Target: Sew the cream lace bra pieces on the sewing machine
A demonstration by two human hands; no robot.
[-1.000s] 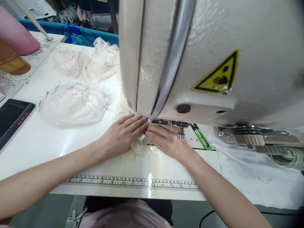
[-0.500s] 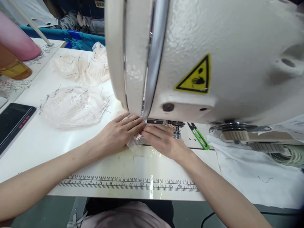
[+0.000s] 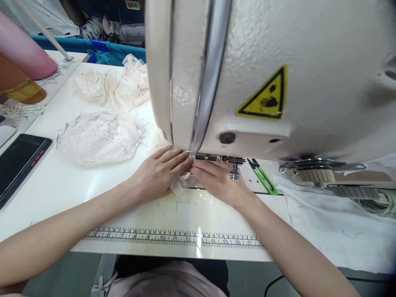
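Note:
White lace (image 3: pixel 177 188) lies under the head of a sewing machine (image 3: pixel 188 82), mostly covered by my hands. My left hand (image 3: pixel 159 173) rests palm down on it, fingers stretched toward the needle area and thumb hidden. From the other side my right hand (image 3: pixel 219 181) meets it, its fingers pressed together on the lace edge just below the machine head. The fingertips of both hands almost touch. The needle and presser foot are hidden behind the machine head and fingers.
Cream lace pieces (image 3: pixel 100 138) with dark thread ends lie at left, near a black phone (image 3: pixel 23 163). Green thread snips (image 3: pixel 262 177) lie right of my right hand. White cloth (image 3: pixel 337 231) covers the right side; a printed ruler (image 3: pixel 163 238) runs along the front edge.
The whole view has shifted slightly, so everything sits a little further right. Both hands keep nearly the same place on the lace.

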